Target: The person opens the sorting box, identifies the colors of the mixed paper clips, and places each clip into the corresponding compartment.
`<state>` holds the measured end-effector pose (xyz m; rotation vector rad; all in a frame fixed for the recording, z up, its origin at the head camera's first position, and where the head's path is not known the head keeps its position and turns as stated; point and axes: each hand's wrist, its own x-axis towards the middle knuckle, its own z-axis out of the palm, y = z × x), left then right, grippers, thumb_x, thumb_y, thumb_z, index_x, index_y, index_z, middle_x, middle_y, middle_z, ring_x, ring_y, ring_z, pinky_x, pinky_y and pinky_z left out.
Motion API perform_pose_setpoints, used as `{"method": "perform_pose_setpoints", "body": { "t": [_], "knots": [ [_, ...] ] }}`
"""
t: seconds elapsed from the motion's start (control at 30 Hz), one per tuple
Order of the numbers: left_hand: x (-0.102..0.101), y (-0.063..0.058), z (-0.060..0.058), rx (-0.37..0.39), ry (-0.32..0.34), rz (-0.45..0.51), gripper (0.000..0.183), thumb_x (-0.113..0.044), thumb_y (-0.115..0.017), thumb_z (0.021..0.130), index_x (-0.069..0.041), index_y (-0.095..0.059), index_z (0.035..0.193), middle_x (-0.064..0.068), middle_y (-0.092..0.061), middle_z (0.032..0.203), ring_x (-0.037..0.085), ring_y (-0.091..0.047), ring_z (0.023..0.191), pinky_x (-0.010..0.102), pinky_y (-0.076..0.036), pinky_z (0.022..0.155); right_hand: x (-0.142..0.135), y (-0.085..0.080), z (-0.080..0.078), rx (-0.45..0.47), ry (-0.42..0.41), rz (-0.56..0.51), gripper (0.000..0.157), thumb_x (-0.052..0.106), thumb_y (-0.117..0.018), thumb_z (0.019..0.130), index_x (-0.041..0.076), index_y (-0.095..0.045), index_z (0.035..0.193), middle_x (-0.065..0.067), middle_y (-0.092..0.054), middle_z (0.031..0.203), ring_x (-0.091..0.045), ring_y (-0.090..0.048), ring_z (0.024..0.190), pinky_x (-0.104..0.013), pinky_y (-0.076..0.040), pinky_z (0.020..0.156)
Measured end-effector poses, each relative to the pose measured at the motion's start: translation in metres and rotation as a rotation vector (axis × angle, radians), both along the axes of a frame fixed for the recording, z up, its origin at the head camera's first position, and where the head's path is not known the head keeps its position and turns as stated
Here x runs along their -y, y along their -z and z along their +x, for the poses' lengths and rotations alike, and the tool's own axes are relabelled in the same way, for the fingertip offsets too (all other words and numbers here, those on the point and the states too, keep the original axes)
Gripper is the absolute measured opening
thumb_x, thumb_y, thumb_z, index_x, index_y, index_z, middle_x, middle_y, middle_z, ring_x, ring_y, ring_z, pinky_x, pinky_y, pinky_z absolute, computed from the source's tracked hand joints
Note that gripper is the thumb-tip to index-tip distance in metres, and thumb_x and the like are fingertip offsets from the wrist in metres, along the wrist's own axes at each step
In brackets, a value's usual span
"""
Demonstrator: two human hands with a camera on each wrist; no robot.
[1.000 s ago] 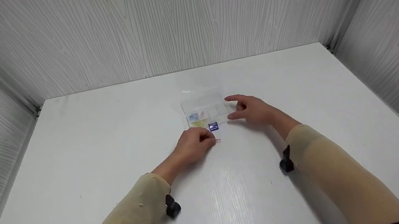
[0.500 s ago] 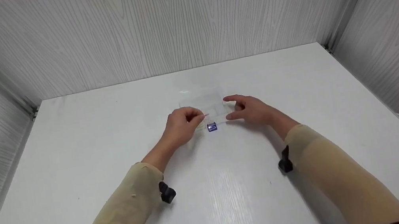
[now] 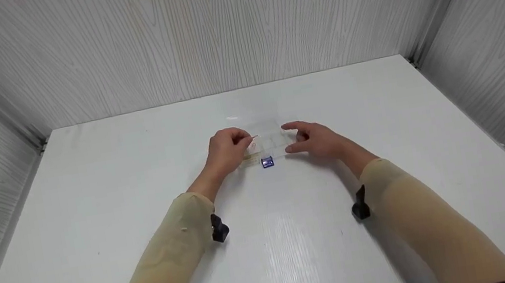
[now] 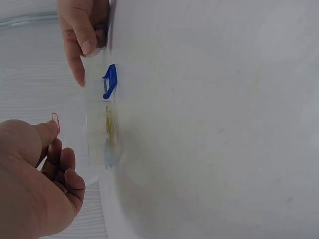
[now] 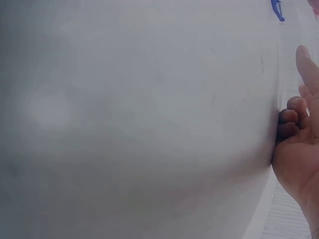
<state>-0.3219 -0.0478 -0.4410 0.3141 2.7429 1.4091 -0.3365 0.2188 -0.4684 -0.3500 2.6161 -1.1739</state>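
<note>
A small clear plastic compartment box (image 3: pixel 277 151) lies on the table with its transparent lid folded back. Its blue latch (image 3: pixel 267 162) sits at the front edge. My left hand (image 3: pixel 227 149) is over the box's left part, pinching a pinkish-red paper clip (image 4: pixel 56 122) between thumb and forefinger. Gold-coloured clips (image 4: pixel 109 124) and light-blue pieces (image 4: pixel 109 153) show through the box's front wall in the left wrist view. My right hand (image 3: pixel 320 140) holds the box's right end between thumb and forefinger, its other fingers curled. The left hand hides the box's back left compartment.
The white table (image 3: pixel 289 247) surrounds the box. A grey wood-grain panel (image 3: pixel 215 31) stands behind it, with side panels at left and right. A small black camera (image 3: pixel 219 228) is strapped to the left wrist, another (image 3: pixel 360 204) to the right.
My left hand has brought the paper clip from the table in front of the box up and back over its left compartments. My right hand has stayed at the box's right end.
</note>
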Motion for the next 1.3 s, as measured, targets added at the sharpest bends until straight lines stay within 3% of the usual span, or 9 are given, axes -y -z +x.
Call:
{"method": "perform_pose_setpoints", "body": {
  "t": [0.7, 1.03, 1.17, 1.3],
  "knots": [
    [0.003, 0.008, -0.008, -0.014, -0.058, -0.043, 0.013, -0.022, -0.063, 0.095, -0.013, -0.071, 0.101, 0.0, -0.063, 0.093, 0.017, -0.053, 0.087, 0.032, -0.045, 0.079, 0.008, -0.001, 0.0, -0.01, -0.026, 0.008, 0.068, 0.049, -0.074, 0.082, 0.03, -0.048, 0.142, -0.004, -0.047, 0.088, -0.02, -0.044, 0.08, -0.035, -0.036, 0.074],
    [0.016, 0.003, 0.003, -0.046, -0.087, 0.011, 0.023, -0.028, -0.063, 0.095, -0.012, -0.068, 0.112, 0.002, -0.057, 0.091, 0.016, -0.05, 0.086, 0.03, -0.042, 0.075, 0.01, 0.0, -0.005, -0.015, -0.025, 0.034, 0.069, 0.052, -0.074, 0.081, 0.034, -0.047, 0.142, -0.004, -0.047, 0.09, -0.02, -0.045, 0.085, -0.037, -0.035, 0.079],
    [0.023, 0.004, 0.011, -0.074, -0.109, 0.002, 0.027, -0.031, -0.063, 0.096, -0.013, -0.066, 0.115, 0.001, -0.057, 0.096, 0.017, -0.051, 0.091, 0.03, -0.044, 0.08, 0.004, 0.001, -0.008, -0.016, -0.023, 0.021, 0.07, 0.051, -0.075, 0.08, 0.034, -0.047, 0.142, -0.004, -0.049, 0.092, -0.02, -0.046, 0.087, -0.037, -0.035, 0.08],
    [0.031, 0.004, 0.017, -0.114, -0.109, -0.054, 0.037, -0.036, -0.063, 0.095, -0.012, -0.063, 0.123, 0.006, -0.059, 0.112, 0.021, -0.053, 0.104, 0.033, -0.045, 0.09, -0.003, 0.003, -0.009, -0.02, -0.002, -0.019, 0.073, 0.054, -0.076, 0.078, 0.035, -0.047, 0.142, -0.005, -0.051, 0.096, -0.02, -0.046, 0.09, -0.037, -0.036, 0.081]
  ]
}}
